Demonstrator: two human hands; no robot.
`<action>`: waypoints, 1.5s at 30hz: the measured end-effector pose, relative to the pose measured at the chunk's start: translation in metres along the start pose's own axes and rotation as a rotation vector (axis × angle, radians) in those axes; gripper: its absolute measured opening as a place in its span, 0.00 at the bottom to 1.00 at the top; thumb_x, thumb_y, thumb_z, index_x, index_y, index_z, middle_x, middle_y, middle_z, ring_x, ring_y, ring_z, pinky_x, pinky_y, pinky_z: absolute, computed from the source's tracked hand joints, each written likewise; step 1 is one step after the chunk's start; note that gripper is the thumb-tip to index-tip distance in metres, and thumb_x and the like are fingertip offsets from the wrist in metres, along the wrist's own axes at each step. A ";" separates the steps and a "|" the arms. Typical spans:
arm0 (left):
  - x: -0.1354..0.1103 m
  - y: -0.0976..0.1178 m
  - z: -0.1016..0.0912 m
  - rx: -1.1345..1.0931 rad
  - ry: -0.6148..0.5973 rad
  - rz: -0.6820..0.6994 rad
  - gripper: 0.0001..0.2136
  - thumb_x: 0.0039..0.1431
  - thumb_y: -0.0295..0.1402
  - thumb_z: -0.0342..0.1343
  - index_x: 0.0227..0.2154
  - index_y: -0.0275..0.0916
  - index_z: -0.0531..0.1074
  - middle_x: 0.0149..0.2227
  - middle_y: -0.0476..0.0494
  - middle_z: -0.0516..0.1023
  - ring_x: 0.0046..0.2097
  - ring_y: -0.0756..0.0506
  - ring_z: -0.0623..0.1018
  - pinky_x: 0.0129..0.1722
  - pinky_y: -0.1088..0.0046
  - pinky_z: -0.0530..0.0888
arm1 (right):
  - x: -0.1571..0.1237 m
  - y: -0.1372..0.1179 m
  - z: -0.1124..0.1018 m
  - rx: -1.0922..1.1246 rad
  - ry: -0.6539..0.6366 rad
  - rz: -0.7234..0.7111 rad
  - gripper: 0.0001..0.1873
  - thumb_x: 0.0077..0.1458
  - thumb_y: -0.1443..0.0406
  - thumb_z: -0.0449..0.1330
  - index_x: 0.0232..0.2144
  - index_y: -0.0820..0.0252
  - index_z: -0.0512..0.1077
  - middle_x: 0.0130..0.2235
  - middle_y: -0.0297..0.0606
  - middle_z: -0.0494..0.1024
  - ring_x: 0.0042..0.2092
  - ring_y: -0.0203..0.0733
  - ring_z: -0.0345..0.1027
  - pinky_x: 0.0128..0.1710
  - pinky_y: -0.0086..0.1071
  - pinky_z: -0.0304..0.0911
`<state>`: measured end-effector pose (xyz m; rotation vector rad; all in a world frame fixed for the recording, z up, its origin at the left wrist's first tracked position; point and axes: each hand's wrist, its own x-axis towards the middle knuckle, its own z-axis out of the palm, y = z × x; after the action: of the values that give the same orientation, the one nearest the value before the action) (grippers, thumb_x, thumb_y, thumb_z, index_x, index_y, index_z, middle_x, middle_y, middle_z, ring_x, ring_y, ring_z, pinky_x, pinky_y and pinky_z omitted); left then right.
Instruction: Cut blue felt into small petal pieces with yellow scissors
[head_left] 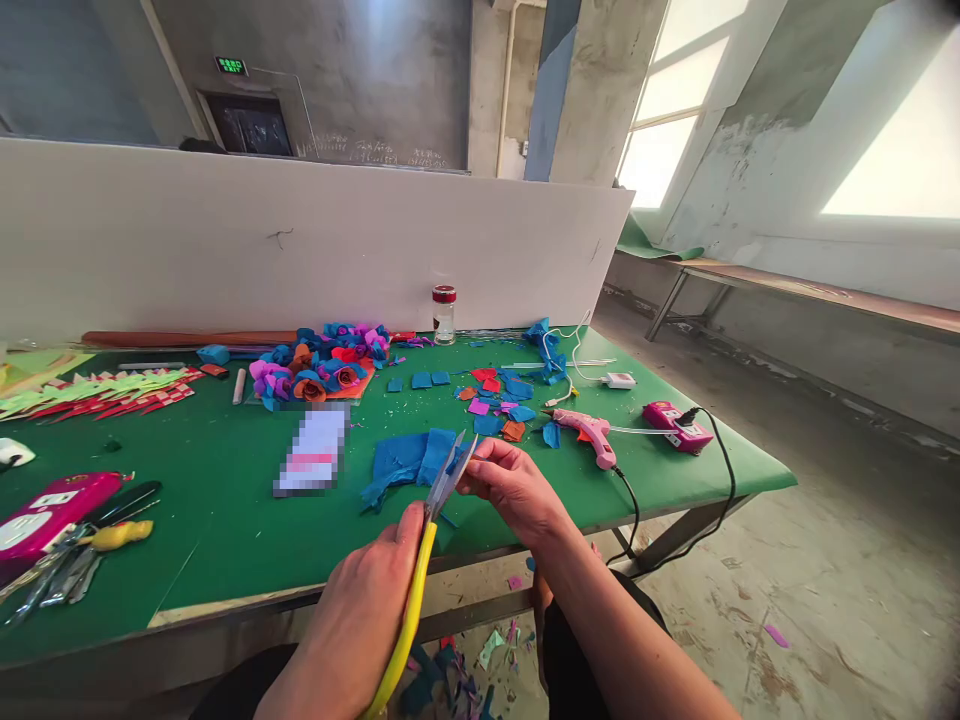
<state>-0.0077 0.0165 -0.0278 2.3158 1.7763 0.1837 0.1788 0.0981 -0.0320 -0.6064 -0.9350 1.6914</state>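
Bunch of paper flowers [322,372] sat heaped on the green worktop [225,545]. Next over, the left grip [367,590] was wrapped round yellow-handled scissors [415,605], blades parted by the blue paper [397,460] lying there. Behind that stood a clear jar [444,320], red lid on, contents too small to make out. Couldn't tell if the right grip [514,485], beside the blades, had closed on any paper. Farther right lay a pink glue gun [591,430].

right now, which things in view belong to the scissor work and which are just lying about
In use, apparently: yellow-handled scissors in the left hand; blue paper beside them.
Likely just lying about: red-lidded jar; white charger; pink glue gun.
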 end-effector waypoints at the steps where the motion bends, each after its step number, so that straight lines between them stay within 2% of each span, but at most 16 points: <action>1: 0.000 0.000 0.000 0.001 -0.006 -0.002 0.26 0.58 0.23 0.44 0.61 0.39 0.53 0.37 0.40 0.78 0.36 0.39 0.79 0.34 0.66 0.67 | 0.000 0.000 0.000 0.000 0.000 0.000 0.18 0.38 0.60 0.75 0.22 0.59 0.69 0.23 0.29 0.75 0.27 0.34 0.69 0.35 0.31 0.63; 10: 0.001 -0.002 0.004 0.010 0.046 0.007 0.26 0.58 0.23 0.42 0.61 0.41 0.56 0.33 0.42 0.78 0.32 0.41 0.79 0.30 0.70 0.65 | 0.000 -0.003 0.000 0.003 -0.005 -0.008 0.18 0.37 0.59 0.75 0.22 0.58 0.69 0.25 0.30 0.75 0.28 0.35 0.68 0.35 0.32 0.63; 13: 0.002 -0.001 0.004 -0.031 0.020 -0.005 0.27 0.57 0.22 0.43 0.61 0.41 0.56 0.33 0.43 0.78 0.31 0.42 0.79 0.29 0.71 0.64 | 0.000 -0.003 -0.001 -0.010 -0.002 -0.003 0.18 0.37 0.59 0.75 0.22 0.58 0.69 0.25 0.30 0.76 0.28 0.35 0.68 0.35 0.32 0.63; 20: 0.003 -0.009 0.013 -0.070 0.102 0.042 0.19 0.60 0.27 0.44 0.54 0.43 0.64 0.26 0.48 0.75 0.26 0.45 0.76 0.25 0.72 0.59 | 0.000 -0.005 -0.001 -0.021 0.007 -0.002 0.19 0.35 0.59 0.75 0.22 0.58 0.69 0.24 0.30 0.75 0.27 0.34 0.67 0.34 0.32 0.62; 24: 0.000 -0.010 0.017 -0.280 0.106 0.058 0.19 0.58 0.30 0.48 0.53 0.43 0.64 0.20 0.53 0.71 0.20 0.48 0.70 0.21 0.75 0.58 | -0.001 -0.006 -0.001 -0.031 0.015 -0.003 0.18 0.36 0.59 0.75 0.22 0.58 0.69 0.24 0.30 0.76 0.27 0.34 0.67 0.34 0.32 0.62; 28: 0.000 -0.003 0.008 -0.634 0.126 0.018 0.13 0.60 0.40 0.51 0.46 0.43 0.68 0.17 0.56 0.68 0.16 0.50 0.67 0.18 0.77 0.60 | 0.001 -0.005 -0.005 -0.063 0.058 0.014 0.19 0.35 0.59 0.75 0.21 0.58 0.69 0.25 0.31 0.78 0.27 0.34 0.68 0.34 0.32 0.64; 30: 0.005 -0.001 0.001 -0.859 0.170 -0.019 0.17 0.62 0.45 0.50 0.49 0.43 0.66 0.21 0.53 0.72 0.19 0.49 0.71 0.17 0.77 0.64 | 0.002 -0.005 -0.007 -0.057 0.072 0.031 0.19 0.35 0.58 0.75 0.22 0.58 0.70 0.27 0.32 0.78 0.27 0.34 0.68 0.34 0.31 0.64; 32: 0.012 -0.002 -0.005 -1.032 0.280 -0.020 0.21 0.61 0.46 0.52 0.53 0.42 0.62 0.30 0.47 0.77 0.28 0.46 0.78 0.22 0.75 0.71 | 0.003 -0.004 -0.008 -0.050 0.082 0.061 0.19 0.34 0.58 0.76 0.22 0.59 0.71 0.28 0.32 0.79 0.28 0.34 0.68 0.34 0.31 0.64; 34: 0.019 -0.006 -0.008 -1.090 0.436 -0.016 0.23 0.60 0.45 0.54 0.54 0.41 0.62 0.36 0.43 0.79 0.34 0.46 0.79 0.29 0.73 0.74 | 0.002 -0.002 -0.006 -0.060 0.076 0.093 0.19 0.33 0.58 0.76 0.22 0.59 0.72 0.29 0.33 0.79 0.30 0.34 0.70 0.34 0.31 0.65; 36: 0.024 -0.009 -0.008 -1.082 0.514 -0.032 0.24 0.58 0.44 0.57 0.55 0.41 0.61 0.39 0.42 0.79 0.31 0.49 0.76 0.29 0.73 0.74 | 0.000 0.003 -0.003 -0.103 0.052 0.100 0.18 0.34 0.57 0.76 0.22 0.60 0.73 0.29 0.34 0.79 0.31 0.36 0.71 0.35 0.30 0.64; 38: 0.027 -0.010 -0.007 -1.076 0.503 -0.057 0.25 0.57 0.43 0.59 0.54 0.42 0.62 0.39 0.43 0.79 0.29 0.50 0.75 0.27 0.74 0.72 | -0.002 0.009 0.002 -0.173 0.009 0.083 0.18 0.35 0.56 0.75 0.23 0.60 0.75 0.28 0.35 0.80 0.31 0.36 0.70 0.34 0.30 0.63; 40: 0.026 -0.007 -0.006 -1.087 0.462 -0.076 0.26 0.54 0.43 0.61 0.54 0.41 0.63 0.39 0.44 0.78 0.31 0.49 0.76 0.27 0.74 0.72 | -0.004 0.016 0.007 -0.228 -0.043 0.072 0.18 0.36 0.56 0.75 0.25 0.60 0.76 0.28 0.34 0.80 0.31 0.36 0.71 0.36 0.31 0.63; 43: 0.025 -0.002 -0.004 -1.090 0.432 -0.105 0.24 0.52 0.42 0.62 0.51 0.41 0.67 0.36 0.47 0.76 0.36 0.46 0.78 0.31 0.73 0.75 | -0.006 0.023 0.013 -0.252 -0.125 0.084 0.19 0.35 0.57 0.76 0.28 0.60 0.76 0.31 0.34 0.80 0.33 0.38 0.73 0.39 0.33 0.65; 45: 0.026 -0.001 -0.001 -1.130 0.429 -0.113 0.24 0.51 0.40 0.63 0.50 0.40 0.68 0.34 0.49 0.75 0.37 0.46 0.79 0.35 0.71 0.76 | -0.005 0.023 0.014 -0.253 -0.134 0.078 0.20 0.35 0.56 0.76 0.30 0.59 0.76 0.31 0.34 0.79 0.33 0.37 0.72 0.39 0.32 0.65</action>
<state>-0.0025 0.0418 -0.0275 1.3847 1.3393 1.3341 0.1570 0.0859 -0.0438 -0.7104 -1.2477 1.7129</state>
